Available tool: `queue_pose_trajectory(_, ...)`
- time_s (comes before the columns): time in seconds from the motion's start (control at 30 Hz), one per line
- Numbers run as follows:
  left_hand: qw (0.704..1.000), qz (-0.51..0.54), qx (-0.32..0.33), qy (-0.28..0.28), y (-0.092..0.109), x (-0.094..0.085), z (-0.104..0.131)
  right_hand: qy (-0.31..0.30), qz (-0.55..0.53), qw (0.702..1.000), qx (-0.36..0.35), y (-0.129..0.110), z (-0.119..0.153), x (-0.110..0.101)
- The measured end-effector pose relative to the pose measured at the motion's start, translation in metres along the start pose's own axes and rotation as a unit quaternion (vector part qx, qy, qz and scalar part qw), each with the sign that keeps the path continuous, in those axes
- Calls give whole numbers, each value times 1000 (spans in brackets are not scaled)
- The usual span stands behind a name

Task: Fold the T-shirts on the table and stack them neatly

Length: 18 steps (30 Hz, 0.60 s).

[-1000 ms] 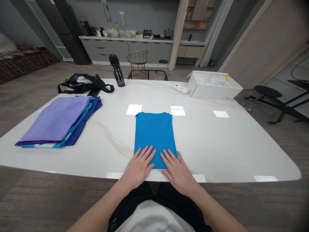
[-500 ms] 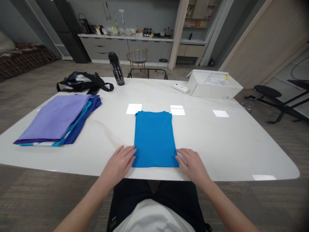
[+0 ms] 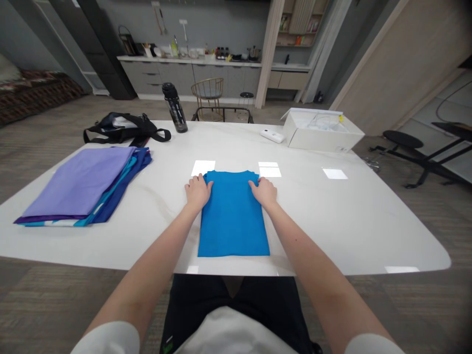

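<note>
Fingers of the left hand (image 3: 197,192) and right hand (image 3: 264,191) lie loosely curled on the far corners of the folded blue shirt (image 3: 233,216), a smooth flat rectangle on the glossy white worktop (image 3: 332,216); whether they pinch it is unclear. A stack of folded cloth (image 3: 83,184) lies well left of them.

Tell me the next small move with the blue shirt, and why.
Probably pinch the far corners and fold the top half toward the near edge. The left hand and right hand sit at the collar-end corners of the blue shirt, which lies flat as a long narrow strip on the table, longer than the folded stack on the left.
</note>
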<state>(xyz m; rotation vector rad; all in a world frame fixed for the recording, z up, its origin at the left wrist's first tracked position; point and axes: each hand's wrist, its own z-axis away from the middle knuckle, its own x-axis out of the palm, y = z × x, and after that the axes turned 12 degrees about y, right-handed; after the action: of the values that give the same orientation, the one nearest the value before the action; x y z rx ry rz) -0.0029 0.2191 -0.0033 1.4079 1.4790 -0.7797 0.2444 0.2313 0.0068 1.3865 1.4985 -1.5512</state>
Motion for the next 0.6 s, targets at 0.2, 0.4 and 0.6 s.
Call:
queue_pose_trajectory(0.2,999,18,25,15,4,19,-13,16,-3,1000,-16,-5,8,8)
queue_pose_trajectory(0.4,997,36,52,47,5,8,4,-7,-22,1000,-13,3,-1,3)
queue_pose_trajectory(0.6,987,66,147,-12,-10,-22,58,-153,-31,987,-23,21,21,-22)
